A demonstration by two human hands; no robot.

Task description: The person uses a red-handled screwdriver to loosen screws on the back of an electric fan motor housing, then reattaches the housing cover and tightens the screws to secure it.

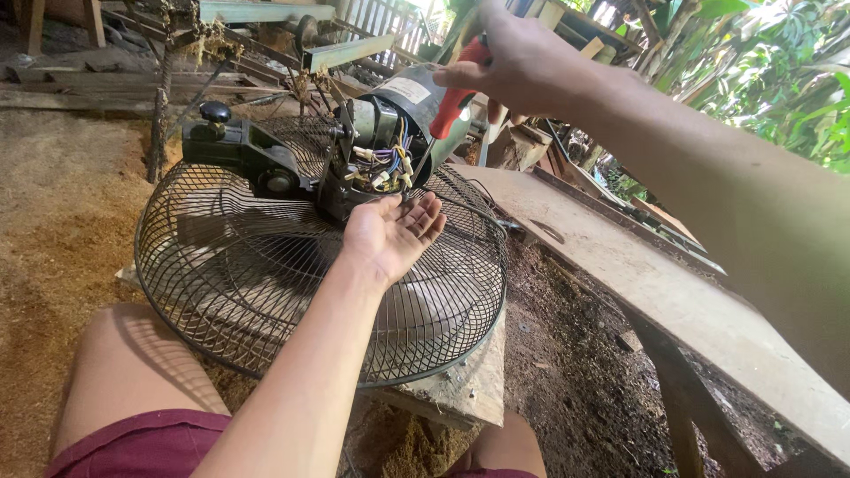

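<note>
Black wire fan (pixel 319 283), motor wiring exposed, left hand (pixel 390 232) open, right hand (pixel 518 57) gripping red-handled screwdriver (pixel 452 104)

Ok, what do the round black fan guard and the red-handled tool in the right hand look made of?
The round black fan guard looks like thin steel wire, coated dull black: fine ribs you can see through. The red-handled tool in the right hand seems smooth moulded plastic over a slim dark metal shaft, though that is less sure.

fan blades (pixel 266 265) blurred behind grille; screwdriver tip (pixel 416 173) hidden.
</note>
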